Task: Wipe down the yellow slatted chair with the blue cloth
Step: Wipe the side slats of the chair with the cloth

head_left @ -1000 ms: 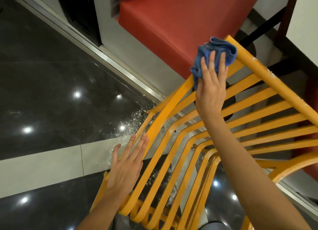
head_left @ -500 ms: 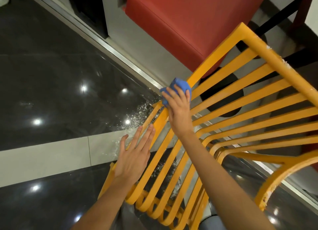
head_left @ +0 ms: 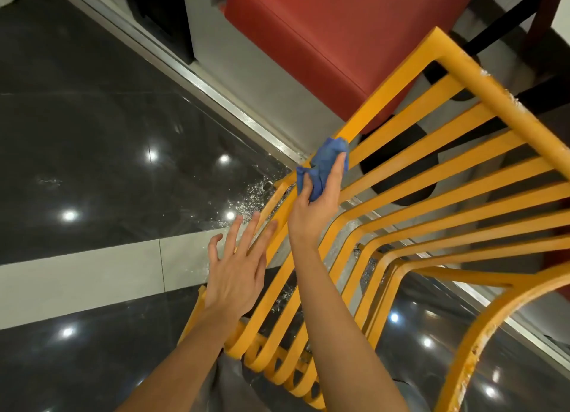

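The yellow slatted chair (head_left: 431, 177) fills the right and centre of the head view, seen from above with its back toward the top right. My right hand (head_left: 314, 208) grips the bunched blue cloth (head_left: 325, 164) and presses it against the left edge bar of the chair's back, about halfway down that bar. My left hand (head_left: 237, 269) lies flat with fingers spread on the left side of the seat slats. White dust specks show on the top rail and on the right arm.
A red cushioned seat (head_left: 333, 29) stands just beyond the chair. A metal floor rail (head_left: 197, 81) runs diagonally along the wall. White powder (head_left: 246, 201) lies scattered on the glossy black floor by the chair's left side, next to a pale tile strip (head_left: 92, 276).
My right hand slid the blue cloth from the chair's top corner down the left bar, then a little back up. My left hand has stayed on the seat edge.
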### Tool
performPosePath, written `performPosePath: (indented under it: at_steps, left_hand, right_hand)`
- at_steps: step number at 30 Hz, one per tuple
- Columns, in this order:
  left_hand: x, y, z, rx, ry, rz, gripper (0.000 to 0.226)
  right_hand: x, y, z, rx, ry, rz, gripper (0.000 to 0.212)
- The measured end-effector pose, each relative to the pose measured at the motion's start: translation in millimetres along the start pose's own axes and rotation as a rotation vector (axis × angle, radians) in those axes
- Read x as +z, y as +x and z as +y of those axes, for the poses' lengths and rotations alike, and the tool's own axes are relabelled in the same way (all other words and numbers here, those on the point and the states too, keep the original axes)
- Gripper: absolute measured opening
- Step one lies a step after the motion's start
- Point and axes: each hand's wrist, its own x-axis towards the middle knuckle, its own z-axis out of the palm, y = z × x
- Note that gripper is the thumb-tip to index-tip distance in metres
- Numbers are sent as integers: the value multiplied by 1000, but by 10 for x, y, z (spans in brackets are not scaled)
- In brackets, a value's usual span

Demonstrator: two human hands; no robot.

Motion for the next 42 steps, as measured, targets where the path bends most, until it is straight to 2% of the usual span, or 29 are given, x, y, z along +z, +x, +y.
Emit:
performPosePath:
  at_steps: [2,3,6,10,12,17,19,22,24,27,30,35,37,40,42]
  left_hand:
    - [-4,6,0,1,1,-8,55]
    - [-11,6,-2,0,-3,-17,54]
    - [-34,-4,1,-15,-14,-47,54]
    - [-27,-1,11,-18,9,-67,55]
    - [-25,6,15,-11,15,-63,55]
    - [-36,-2,3,-17,-6,-61,54]
    - [-32,-5,12,-15,0,-61,54]
    - [-21,-9,25,-9,20,-45,53]
    - [-26,2,25,-7,21,-34,52]
    - [-34,6,11,-3,23,-38,53]
    - [-33,2,7,1,21,-55,55]
    - [-9,7,18,10,38,-40,56]
    - [-17,-4,14,12,38,-49,56]
    - [-25,-18,27,7,32,-56,55]
    - [-43,-16,35,5,31,-55,55]
  right_hand:
    - [-26,-231,6,188,20,13,60]
    - [-58,-376,14,240,1,-7,53]
    - [-120,-449,-28,258,8,-51,25]
    - [-68,297,-131,275,13,131,14]
    - [-58,326,-134,273,33,134,15]
    - [-205,-447,5,348,53,-48,26]
    - [-191,-235,-13,334,37,-2,24]
    - [-126,387,-231,303,8,154,23]
    - [-70,480,-304,272,15,188,23]
    - [-107,45,-209,289,15,72,21]
    - [-206,-84,-167,260,-7,-19,30]
    - [-133,626,-367,256,-22,190,29]
    - [-105,401,-304,250,-1,148,29]
    - [-168,-112,-131,293,30,-12,34]
    - [-164,-46,-82,301,9,-16,36]
